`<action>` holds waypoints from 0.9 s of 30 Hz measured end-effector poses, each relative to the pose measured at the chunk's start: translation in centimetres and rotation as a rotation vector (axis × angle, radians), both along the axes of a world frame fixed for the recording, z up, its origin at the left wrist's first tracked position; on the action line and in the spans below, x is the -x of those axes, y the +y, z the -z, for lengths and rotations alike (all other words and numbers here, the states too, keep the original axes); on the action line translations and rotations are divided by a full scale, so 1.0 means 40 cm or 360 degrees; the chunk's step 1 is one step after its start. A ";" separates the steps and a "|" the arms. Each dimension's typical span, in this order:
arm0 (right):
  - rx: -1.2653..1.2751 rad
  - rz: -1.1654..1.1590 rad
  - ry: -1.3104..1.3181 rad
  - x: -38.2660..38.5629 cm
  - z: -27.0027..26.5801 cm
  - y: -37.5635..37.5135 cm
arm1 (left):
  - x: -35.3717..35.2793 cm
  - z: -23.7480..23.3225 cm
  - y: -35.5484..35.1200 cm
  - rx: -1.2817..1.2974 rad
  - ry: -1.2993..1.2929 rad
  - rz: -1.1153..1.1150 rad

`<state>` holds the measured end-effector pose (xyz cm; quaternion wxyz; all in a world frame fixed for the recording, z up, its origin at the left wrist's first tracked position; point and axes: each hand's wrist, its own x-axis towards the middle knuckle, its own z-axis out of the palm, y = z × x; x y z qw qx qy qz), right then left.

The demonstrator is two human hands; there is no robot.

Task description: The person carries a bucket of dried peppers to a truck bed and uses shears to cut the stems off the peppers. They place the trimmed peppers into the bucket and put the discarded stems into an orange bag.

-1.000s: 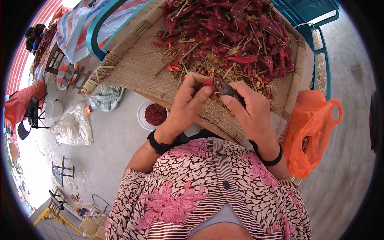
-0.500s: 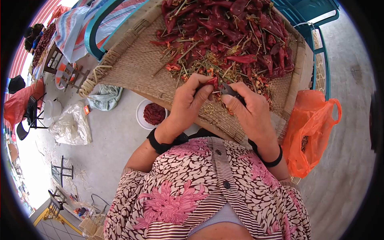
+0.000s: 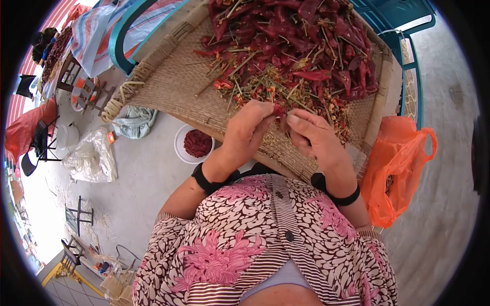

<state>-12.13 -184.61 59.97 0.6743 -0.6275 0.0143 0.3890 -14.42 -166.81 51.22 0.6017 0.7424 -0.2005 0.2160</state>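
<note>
The left hand (image 3: pixel 246 131) is pinching a small, dark red, glossy piece of pepper (image 3: pixel 278 110) between thumb and fingers, and the right hand (image 3: pixel 319 136) is facing it from the right. The piece is sitting between the two sets of fingertips, at the far right end of the left hand, which is nearer to it. Its long axis is staying hidden, since the fingers are covering most of it. The right thumb and fingertips are curling close together just beside it; whether they are touching it or gripping anything, I cannot tell.

Both forearms are angling inward from the near side, wrists bent, black cloth bands circling them. The hands are hovering over the near part of a tan woven tray with a pale rim (image 3: pixel 171 84). Beyond them, loose straw-coloured stems and scraps (image 3: pixel 245 92) are lying before a heaped pile of dark red peppers (image 3: pixel 286 30).
</note>
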 end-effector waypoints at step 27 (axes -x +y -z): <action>-0.0957 0.0189 0.0962 0.020 0.052 -0.019 | -0.003 0.019 -0.003 0.0096 -0.0086 0.0138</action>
